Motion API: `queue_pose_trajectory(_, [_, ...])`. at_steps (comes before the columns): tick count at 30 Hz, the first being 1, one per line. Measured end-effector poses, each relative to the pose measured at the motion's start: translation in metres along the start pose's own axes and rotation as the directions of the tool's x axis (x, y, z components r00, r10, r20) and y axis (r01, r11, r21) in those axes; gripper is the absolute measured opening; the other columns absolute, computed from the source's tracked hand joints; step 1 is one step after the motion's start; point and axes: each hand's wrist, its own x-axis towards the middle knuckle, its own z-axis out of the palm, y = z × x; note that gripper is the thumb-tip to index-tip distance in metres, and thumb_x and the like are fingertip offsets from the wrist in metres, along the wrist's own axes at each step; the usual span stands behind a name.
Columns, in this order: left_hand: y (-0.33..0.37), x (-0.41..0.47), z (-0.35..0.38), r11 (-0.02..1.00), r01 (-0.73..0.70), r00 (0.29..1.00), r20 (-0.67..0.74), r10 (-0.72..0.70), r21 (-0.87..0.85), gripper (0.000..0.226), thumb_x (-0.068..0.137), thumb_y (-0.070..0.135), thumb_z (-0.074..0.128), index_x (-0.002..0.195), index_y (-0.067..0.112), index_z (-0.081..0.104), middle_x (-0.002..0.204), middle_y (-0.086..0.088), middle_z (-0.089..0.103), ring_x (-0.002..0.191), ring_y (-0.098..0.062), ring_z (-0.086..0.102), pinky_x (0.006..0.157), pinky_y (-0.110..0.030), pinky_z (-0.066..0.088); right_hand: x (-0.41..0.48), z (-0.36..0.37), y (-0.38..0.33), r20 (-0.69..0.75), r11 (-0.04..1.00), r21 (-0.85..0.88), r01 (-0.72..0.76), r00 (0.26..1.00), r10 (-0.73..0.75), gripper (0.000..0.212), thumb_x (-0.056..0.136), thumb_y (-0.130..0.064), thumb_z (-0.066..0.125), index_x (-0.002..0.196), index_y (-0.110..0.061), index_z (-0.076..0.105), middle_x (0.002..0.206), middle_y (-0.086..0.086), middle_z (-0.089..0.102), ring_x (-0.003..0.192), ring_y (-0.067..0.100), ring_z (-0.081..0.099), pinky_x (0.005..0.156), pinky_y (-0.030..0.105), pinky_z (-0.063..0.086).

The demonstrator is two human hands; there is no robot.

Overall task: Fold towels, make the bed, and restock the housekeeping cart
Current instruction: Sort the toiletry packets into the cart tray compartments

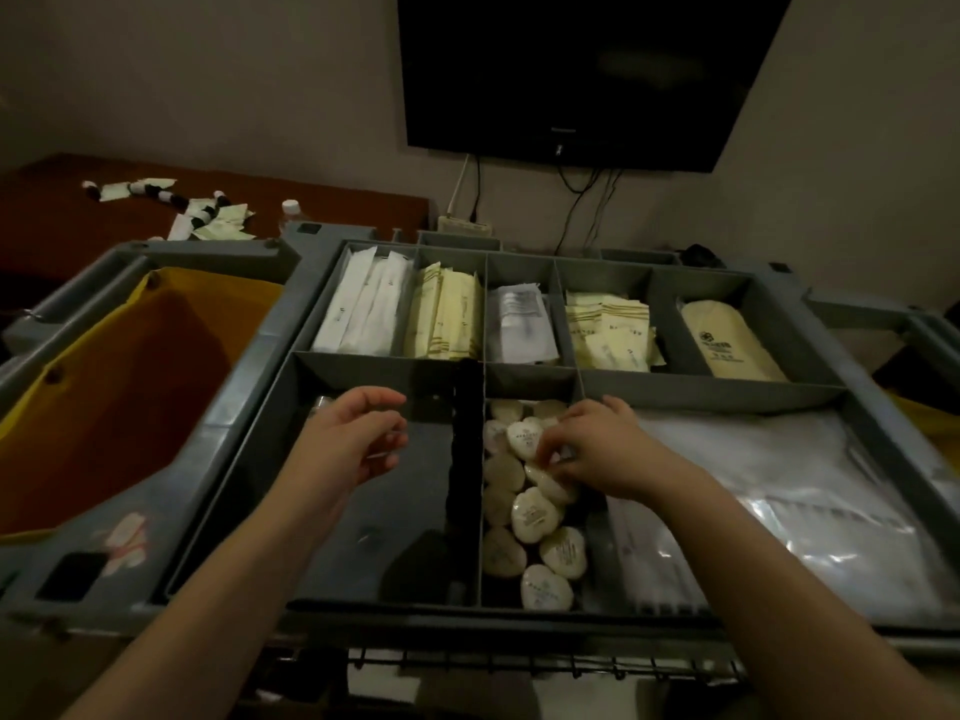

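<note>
— At the front middle compartment of the cart [228, 459], the soaps [535, 517] lie in a loose heap. Our right hand [597, 454] has its fingers bent down on the top ones, pinching one, we think.
— And our left hand [353, 439]?
— It hovers over the dark compartment beside, across the black divider [467, 449], fingers relaxed, holding nothing.
— Then how do we do this step well?
— We should lay the soaps flat, label up, and fill the far end first, so none slides over the divider. We keep them apart from the yellow sachets [447, 319] behind and the plastic bags [779, 485] on the right.
</note>
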Motion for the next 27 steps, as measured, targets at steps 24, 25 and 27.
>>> queue_pose_trajectory(24, [-0.036, -0.116, 0.026, 0.963, -0.112, 0.985, -0.104, 0.141, 0.244, 0.023, 0.093, 0.002, 0.050, 0.082, 0.019, 0.060, 0.073, 0.001, 0.059, 0.069, -0.011, 0.056, 0.062, -0.022, 0.042, -0.120, 0.078, -0.047, -0.657, 0.882, 0.403, 0.245, 0.748, 0.092, 0.030, 0.090, -0.028, 0.045, 0.102, -0.012, 0.066, 0.090, -0.002, 0.067, 0.077, 0.006, 0.060, 0.069, 0.017, 0.051])
queue_pose_trajectory(25, [-0.044, -0.129, 0.029, 0.968, -0.106, 0.978, -0.152, 0.143, 0.230, 0.023, 0.093, 0.001, 0.049, 0.082, 0.018, 0.060, 0.073, 0.000, 0.059, 0.069, -0.012, 0.055, 0.062, -0.022, 0.042, -0.125, 0.081, -0.045, -0.657, 0.871, 0.395, 0.291, 0.752, 0.047, 0.027, 0.091, -0.026, 0.046, 0.102, -0.011, 0.067, 0.091, -0.001, 0.067, 0.079, 0.007, 0.060, 0.070, 0.019, 0.051])
queue_pose_trajectory(27, [-0.065, -0.156, 0.040, 0.974, -0.067, 0.963, -0.241, 0.120, 0.215, 0.021, 0.093, 0.001, 0.049, 0.085, 0.016, 0.060, 0.075, -0.002, 0.060, 0.069, -0.013, 0.055, 0.063, -0.023, 0.044, -0.142, 0.087, -0.038, -0.588, 0.826, 0.454, 0.334, 0.809, -0.004, 0.018, 0.092, -0.019, 0.054, 0.103, -0.015, 0.066, 0.091, -0.006, 0.063, 0.080, 0.005, 0.057, 0.072, 0.017, 0.048])
